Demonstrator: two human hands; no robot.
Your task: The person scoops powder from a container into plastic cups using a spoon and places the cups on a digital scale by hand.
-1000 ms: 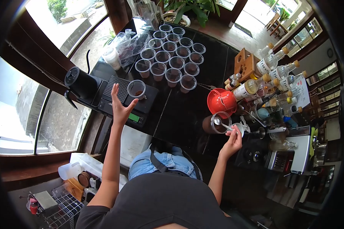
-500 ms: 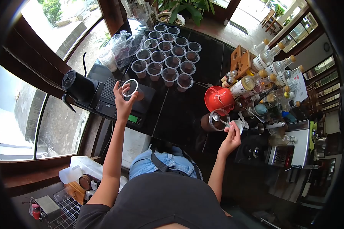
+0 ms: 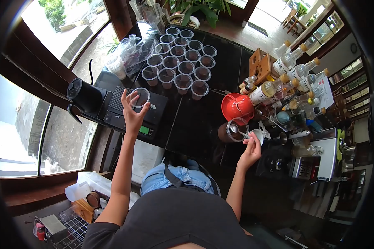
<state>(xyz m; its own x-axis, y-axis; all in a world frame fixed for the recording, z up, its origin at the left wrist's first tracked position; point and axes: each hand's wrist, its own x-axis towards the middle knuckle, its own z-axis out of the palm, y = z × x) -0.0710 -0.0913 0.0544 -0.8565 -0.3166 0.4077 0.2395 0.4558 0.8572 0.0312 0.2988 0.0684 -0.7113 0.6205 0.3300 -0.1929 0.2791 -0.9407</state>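
Note:
My left hand (image 3: 133, 114) has its fingers and thumb wrapped round a clear plastic cup (image 3: 142, 97), over the black scale (image 3: 153, 108) with a green display. My right hand (image 3: 251, 152) pinches the handle of a metal spoon (image 3: 241, 133), whose bowl is over the mouth of a clear container of dark powder (image 3: 227, 134). A small white cup (image 3: 258, 135) is beside my right fingers. Several clear cups (image 3: 183, 83) with a little dark content stand in rows beyond the scale.
A black kettle (image 3: 84, 93) stands left of the scale. Behind it are stacked cups (image 3: 115, 67) and plastic bags (image 3: 139, 52). To the right are a red dripper (image 3: 237, 108), a wooden rack (image 3: 260, 66), several bottles (image 3: 286, 64) and a silver machine (image 3: 326, 159).
My left hand has closed round the cup at the scale and lifted it, tilting it on the way. My right hand and the spoon have stayed nearly in place over the powder container.

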